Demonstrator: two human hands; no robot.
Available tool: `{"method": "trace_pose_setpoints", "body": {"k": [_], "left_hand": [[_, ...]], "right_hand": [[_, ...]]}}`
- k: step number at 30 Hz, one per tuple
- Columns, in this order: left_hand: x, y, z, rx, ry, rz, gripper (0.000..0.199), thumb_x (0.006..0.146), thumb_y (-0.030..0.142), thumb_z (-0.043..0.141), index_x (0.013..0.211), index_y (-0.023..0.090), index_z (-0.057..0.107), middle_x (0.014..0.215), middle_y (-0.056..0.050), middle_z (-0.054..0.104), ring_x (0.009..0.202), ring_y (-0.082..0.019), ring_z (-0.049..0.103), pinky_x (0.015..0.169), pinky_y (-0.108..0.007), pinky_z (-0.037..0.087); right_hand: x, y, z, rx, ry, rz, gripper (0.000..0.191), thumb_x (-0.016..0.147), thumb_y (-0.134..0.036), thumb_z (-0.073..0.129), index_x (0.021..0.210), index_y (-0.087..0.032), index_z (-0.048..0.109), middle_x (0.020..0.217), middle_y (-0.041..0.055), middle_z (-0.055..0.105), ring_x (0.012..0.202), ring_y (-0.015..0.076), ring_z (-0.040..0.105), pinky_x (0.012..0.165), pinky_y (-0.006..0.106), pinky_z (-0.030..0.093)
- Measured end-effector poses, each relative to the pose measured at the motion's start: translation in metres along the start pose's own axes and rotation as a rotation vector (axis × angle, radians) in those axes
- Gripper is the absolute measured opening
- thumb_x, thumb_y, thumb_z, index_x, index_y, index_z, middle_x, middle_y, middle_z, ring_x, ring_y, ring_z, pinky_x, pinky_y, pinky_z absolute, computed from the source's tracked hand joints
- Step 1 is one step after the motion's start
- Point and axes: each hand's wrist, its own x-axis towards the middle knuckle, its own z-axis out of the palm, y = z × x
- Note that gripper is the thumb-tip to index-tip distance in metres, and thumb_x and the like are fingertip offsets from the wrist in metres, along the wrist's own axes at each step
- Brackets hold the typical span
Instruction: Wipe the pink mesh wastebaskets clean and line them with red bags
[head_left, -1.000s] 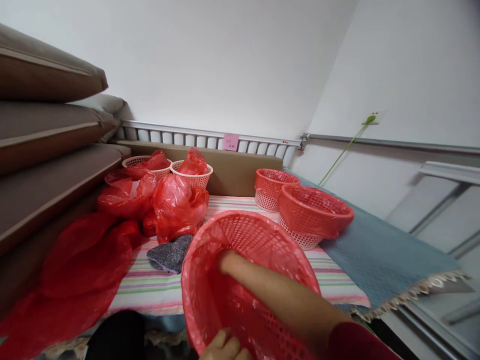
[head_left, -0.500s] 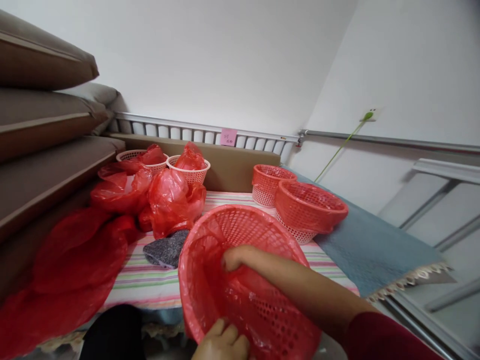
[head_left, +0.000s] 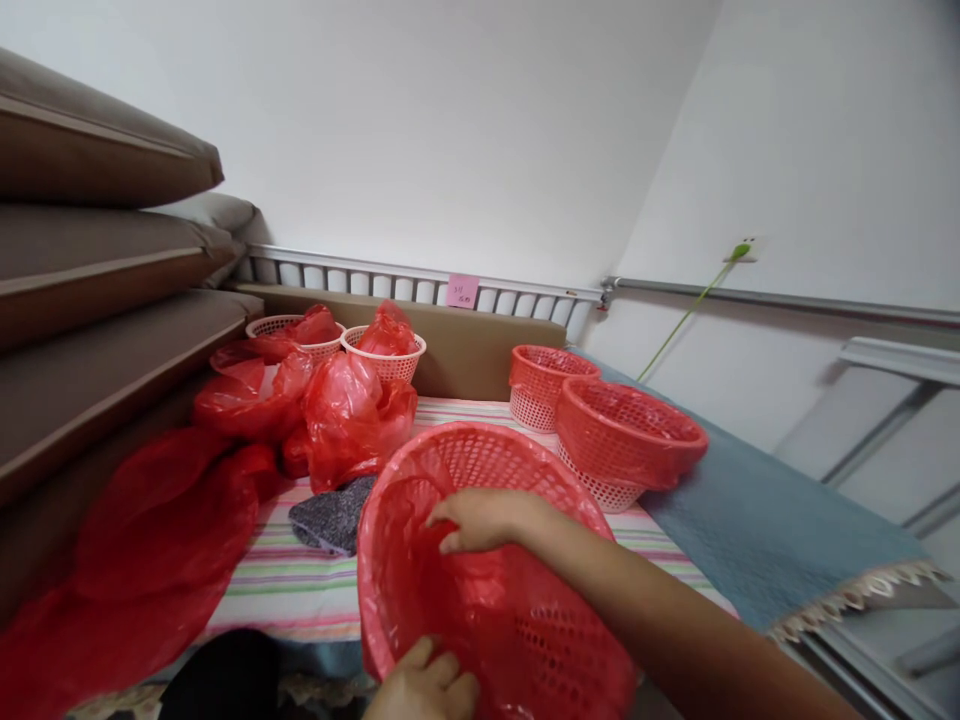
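White walls (head_left: 465, 130) meet in a corner behind a blue-covered surface (head_left: 750, 520), over which a striped cloth (head_left: 292, 600) is spread. From my remote station I view the working basket (head_left: 517, 462) at the front edge, its mouth tilted toward me. A red plastic bag (head_left: 397, 570) lines it and folds over the rim. Left grip (head_left: 435, 688): fingers curled over the near rim, pinching bag and rim together. Right grip (head_left: 480, 518): inside the mouth, fingers parted and slightly bent; I cannot tell whether the fingertips touch the bag. Two other lined baskets (head_left: 604, 490) stand upright, rear right. Crumpled red bags (head_left: 349, 415) lie left, before two pale baskets (head_left: 386, 367).
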Motion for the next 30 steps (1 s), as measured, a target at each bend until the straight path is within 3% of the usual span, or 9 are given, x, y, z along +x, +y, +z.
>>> {"method": "trace_pose_setpoints", "body": {"k": [5, 7, 13, 15, 17, 20, 23, 26, 30], "left_hand": [[0.012, -0.017, -0.018, -0.012, -0.110, 0.108, 0.038, 0.093, 0.031, 0.048, 0.056, 0.022, 0.050, 0.051, 0.007, 0.053, 0.048, -0.012, 0.043, 0.072, -0.029, 0.035], [0.014, -0.026, -0.023, -0.002, -0.190, 0.101, 0.032, 0.088, 0.032, 0.056, 0.058, 0.022, 0.052, 0.053, 0.008, 0.055, 0.050, -0.012, 0.044, 0.081, -0.030, 0.036], [0.034, -0.046, -0.078, -0.240, -0.521, -0.073, 0.012, 0.074, 0.034, 0.073, 0.083, 0.029, 0.066, 0.080, 0.009, 0.070, 0.078, -0.011, 0.064, 0.093, -0.027, 0.043], [0.052, -0.051, -0.100, -0.329, -0.584, -0.200, 0.045, 0.073, 0.037, 0.074, 0.115, 0.035, 0.058, 0.118, 0.004, 0.067, 0.106, -0.014, 0.062, 0.094, -0.025, 0.046], [0.073, -0.061, -0.106, -0.292, -0.551, -0.343, 0.051, 0.076, 0.043, 0.069, 0.123, 0.034, 0.053, 0.131, -0.001, 0.059, 0.121, -0.019, 0.054, 0.097, -0.031, 0.046], [0.100, -0.090, -0.082, -0.088, -0.400, -0.589, 0.044, 0.087, 0.038, 0.055, 0.127, 0.021, 0.050, 0.133, -0.011, 0.056, 0.124, -0.024, 0.050, 0.106, -0.040, 0.037], [0.110, -0.123, -0.041, 0.042, -0.510, -0.858, 0.055, 0.081, 0.031, 0.059, 0.130, 0.012, 0.045, 0.132, -0.021, 0.054, 0.122, -0.033, 0.051, 0.101, -0.045, 0.038], [0.104, -0.146, -0.015, 0.028, -0.583, -0.977, 0.031, 0.083, 0.021, 0.048, 0.110, 0.009, 0.056, 0.106, -0.022, 0.068, 0.101, -0.035, 0.064, 0.087, -0.045, 0.046], [0.094, -0.157, -0.009, -0.079, -0.597, -1.038, 0.024, 0.083, 0.021, 0.046, 0.098, 0.008, 0.059, 0.101, -0.022, 0.069, 0.097, -0.034, 0.065, 0.082, -0.041, 0.048]], "right_hand": [[-0.062, 0.002, -0.046, -0.150, 0.644, 0.085, 0.041, 0.085, -0.024, 0.051, 0.125, -0.018, 0.054, 0.130, 0.0081, 0.055, 0.121, 0.0210, 0.048, 0.105, 0.035, 0.032], [-0.072, 0.025, -0.045, -0.200, 0.752, 0.235, 0.045, 0.083, -0.024, 0.053, 0.127, -0.014, 0.053, 0.130, 0.0123, 0.054, 0.121, 0.0229, 0.047, 0.105, 0.036, 0.032], [-0.060, 0.096, -0.021, -0.009, 0.599, 0.497, 0.059, 0.083, -0.027, 0.056, 0.136, -0.009, 0.040, 0.133, 0.0182, 0.050, 0.123, 0.0246, 0.047, 0.101, 0.034, 0.034], [-0.057, 0.103, -0.017, 0.068, 0.560, 0.499, 0.048, 0.086, -0.026, 0.051, 0.132, -0.014, 0.045, 0.127, 0.0141, 0.057, 0.116, 0.0221, 0.053, 0.096, 0.031, 0.038], [-0.055, 0.105, -0.015, 0.098, 0.553, 0.501, 0.038, 0.088, -0.024, 0.045, 0.125, -0.018, 0.050, 0.121, 0.0120, 0.061, 0.112, 0.0216, 0.056, 0.091, 0.030, 0.040], [-0.055, 0.108, -0.015, 0.122, 0.552, 0.522, 0.035, 0.088, -0.022, 0.042, 0.121, -0.015, 0.052, 0.118, 0.0157, 0.062, 0.111, 0.0248, 0.057, 0.088, 0.032, 0.040], [-0.055, 0.114, -0.014, 0.140, 0.543, 0.535, 0.034, 0.087, -0.021, 0.042, 0.119, -0.014, 0.052, 0.114, 0.0174, 0.064, 0.106, 0.0265, 0.060, 0.085, 0.033, 0.040], [-0.056, 0.118, -0.011, 0.164, 0.533, 0.537, 0.031, 0.086, -0.020, 0.042, 0.115, -0.015, 0.054, 0.112, 0.0151, 0.065, 0.103, 0.0246, 0.061, 0.083, 0.030, 0.040], [-0.059, 0.119, -0.010, 0.192, 0.532, 0.534, 0.030, 0.086, -0.018, 0.042, 0.112, -0.016, 0.054, 0.113, 0.0126, 0.064, 0.103, 0.0225, 0.060, 0.083, 0.028, 0.040]]}}
